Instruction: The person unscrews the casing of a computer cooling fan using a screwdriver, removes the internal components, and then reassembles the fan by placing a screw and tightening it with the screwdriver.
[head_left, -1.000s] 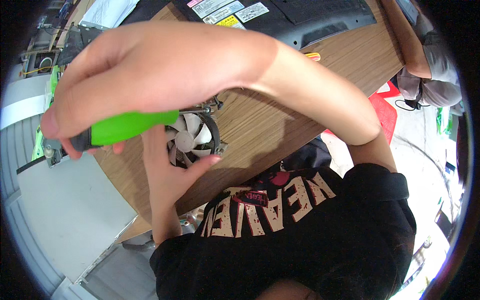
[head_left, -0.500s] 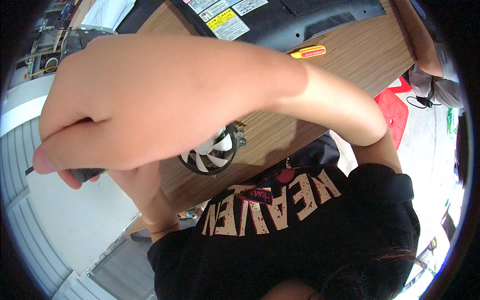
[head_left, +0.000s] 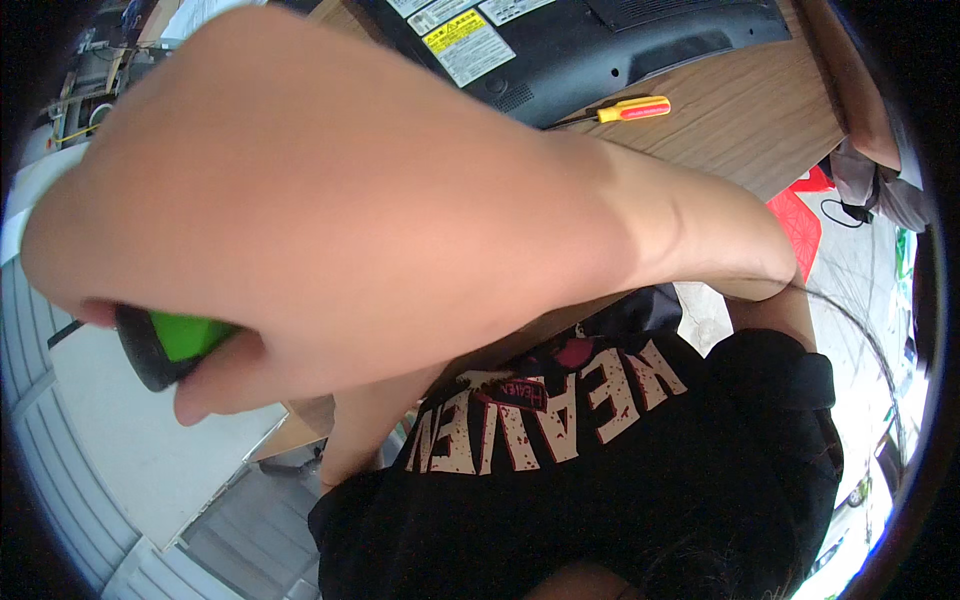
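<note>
My right hand (head_left: pixel 290 210), large and close to the camera, fills much of the upper left. It is closed round a green tool (head_left: pixel 185 335) with a black end, perhaps a handle, only partly showing below the fingers. Beneath it, my left forearm (head_left: pixel 375 420) reaches up from the lower middle; the left hand and its fingers are hidden behind my right hand. The fan seen earlier is also out of sight behind it.
A black panel (head_left: pixel 560 50) with labels lies on the wooden table (head_left: pixel 750 115), beside a yellow-and-red screwdriver (head_left: pixel 633 108). Another person's arm (head_left: pixel 868 120) is at the right edge, near a red stool (head_left: pixel 797 230). A white board (head_left: pixel 120 440) is at the lower left.
My right hand, gripping the green tool, has risen toward the camera and looms larger, turning so that its back covers the fan and my left hand, both partly visible earlier.
</note>
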